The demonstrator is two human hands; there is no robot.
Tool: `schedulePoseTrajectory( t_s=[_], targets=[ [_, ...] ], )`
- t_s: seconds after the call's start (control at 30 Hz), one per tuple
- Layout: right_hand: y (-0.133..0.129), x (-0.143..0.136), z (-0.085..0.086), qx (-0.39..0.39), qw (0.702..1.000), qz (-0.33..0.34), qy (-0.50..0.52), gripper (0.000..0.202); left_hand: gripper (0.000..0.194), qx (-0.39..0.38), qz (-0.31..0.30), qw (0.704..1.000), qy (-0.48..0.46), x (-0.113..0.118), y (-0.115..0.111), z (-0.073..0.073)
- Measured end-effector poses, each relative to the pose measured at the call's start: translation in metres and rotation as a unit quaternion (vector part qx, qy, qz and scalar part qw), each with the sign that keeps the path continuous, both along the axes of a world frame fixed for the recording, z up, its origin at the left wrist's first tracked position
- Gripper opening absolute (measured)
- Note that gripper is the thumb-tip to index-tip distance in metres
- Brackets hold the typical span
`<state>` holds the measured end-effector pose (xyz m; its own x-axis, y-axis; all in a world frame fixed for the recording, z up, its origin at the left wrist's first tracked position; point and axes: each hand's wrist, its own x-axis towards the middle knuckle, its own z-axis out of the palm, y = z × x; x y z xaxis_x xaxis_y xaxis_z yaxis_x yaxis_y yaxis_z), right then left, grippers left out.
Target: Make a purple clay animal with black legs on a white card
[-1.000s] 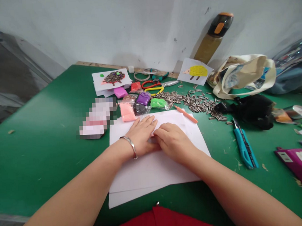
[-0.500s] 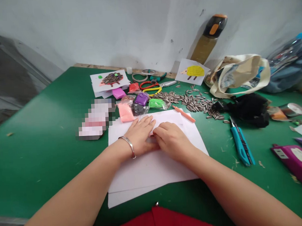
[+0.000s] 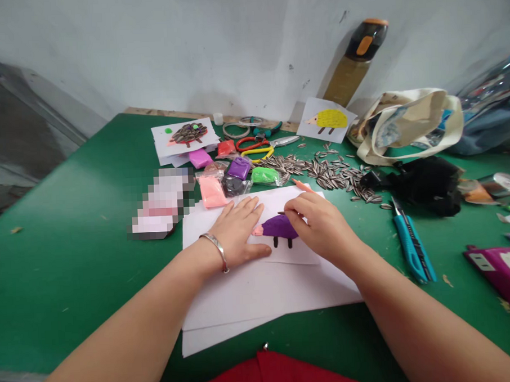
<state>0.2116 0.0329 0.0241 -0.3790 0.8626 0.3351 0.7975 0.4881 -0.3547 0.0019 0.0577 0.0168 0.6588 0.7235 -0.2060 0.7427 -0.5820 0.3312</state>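
A purple clay hedgehog [image 3: 277,228] with a pink face and two dark legs lies on a small white card [image 3: 292,258], on top of larger white sheets [image 3: 243,304]. My left hand [image 3: 240,231] rests flat on the card's left part, fingers spread, beside the pink face. Over the hedgehog's right end, my right hand [image 3: 319,222] is closed in a pinch on a small dark piece [image 3: 282,213], which looks like a seed. An orange tool [image 3: 302,185] lies just beyond my right hand, partly hidden by it.
Clay packets [image 3: 238,168], scissors [image 3: 257,148] and loose seeds [image 3: 330,171] lie behind the sheets. A blue cutter [image 3: 413,246] and a black object [image 3: 432,186] are on the right. Two hedgehog cards, a bottle [image 3: 353,63] and a cloth bag [image 3: 408,122] stand further back.
My right hand has moved right, away from my left hand, uncovering the purple hedgehog and covering part of the orange tool. My left hand has stayed in place.
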Motion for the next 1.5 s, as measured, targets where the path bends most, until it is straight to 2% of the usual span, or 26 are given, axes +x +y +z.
schedulePoseTrajectory(
  t_s=[0.13,0.3,0.47,0.83,1.17,1.5],
  targets=[
    [-0.002,-0.005,0.000,-0.042,0.999,0.024,-0.025,0.024,0.087,-0.004,-0.003,1.000,0.000,-0.002,0.000,-0.001],
    [-0.005,-0.011,-0.004,-0.059,0.997,0.045,-0.030,0.022,0.065,0.006,-0.021,1.000,-0.014,-0.003,0.003,0.001],
    [-0.006,-0.013,-0.004,-0.083,0.994,0.057,-0.033,0.021,0.062,-0.020,-0.024,0.999,-0.007,-0.005,0.005,0.008],
    [-0.005,-0.013,-0.008,-0.068,0.995,0.060,-0.042,0.021,0.061,-0.067,-0.035,0.996,-0.057,-0.023,0.016,0.008],
    [-0.008,-0.018,-0.003,-0.068,0.995,0.065,-0.027,0.024,0.057,-0.062,-0.031,0.997,-0.043,-0.021,0.016,0.008],
    [-0.010,-0.040,-0.010,-0.045,0.990,0.131,0.002,0.027,0.052,-0.031,-0.049,0.996,-0.062,-0.022,0.018,0.002]
  ],
)
